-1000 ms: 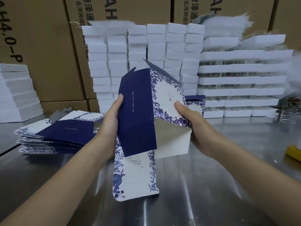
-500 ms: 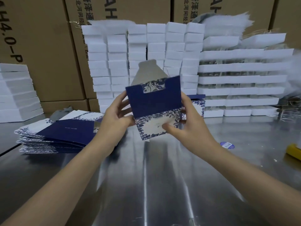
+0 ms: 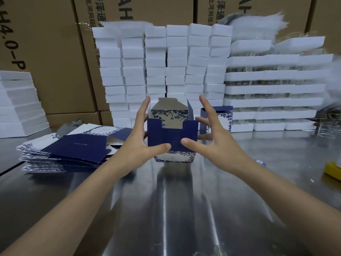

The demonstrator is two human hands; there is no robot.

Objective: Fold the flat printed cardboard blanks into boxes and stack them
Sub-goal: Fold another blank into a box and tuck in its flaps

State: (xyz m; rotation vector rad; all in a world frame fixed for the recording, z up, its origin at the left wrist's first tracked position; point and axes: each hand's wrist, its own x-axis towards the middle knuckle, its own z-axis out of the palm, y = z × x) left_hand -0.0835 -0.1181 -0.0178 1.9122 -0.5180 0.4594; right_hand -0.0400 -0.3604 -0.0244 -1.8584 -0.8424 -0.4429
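Note:
A half-formed navy and white floral box (image 3: 172, 133) stands upright on the steel table (image 3: 175, 209), its top flaps still up and its inside showing. My left hand (image 3: 142, 143) presses its left side, thumb on the navy front panel. My right hand (image 3: 212, 137) holds the right side, thumb on the front, fingers spread. A pile of flat printed blanks (image 3: 70, 152) lies to the left. Behind my right hand stands a folded box (image 3: 224, 118) of the same print.
Stacks of white foam blocks (image 3: 162, 71) and white trays (image 3: 273, 89) line the back, with brown cartons (image 3: 46, 52) behind. More white trays (image 3: 16, 104) sit at far left. A yellow object (image 3: 333, 170) lies at the right edge, a blue sticker (image 3: 260, 162) near my right wrist.
The blank was unfolded and held in the air, then opened into a box shape. Now it stands on the table with both hands pressing its sides.

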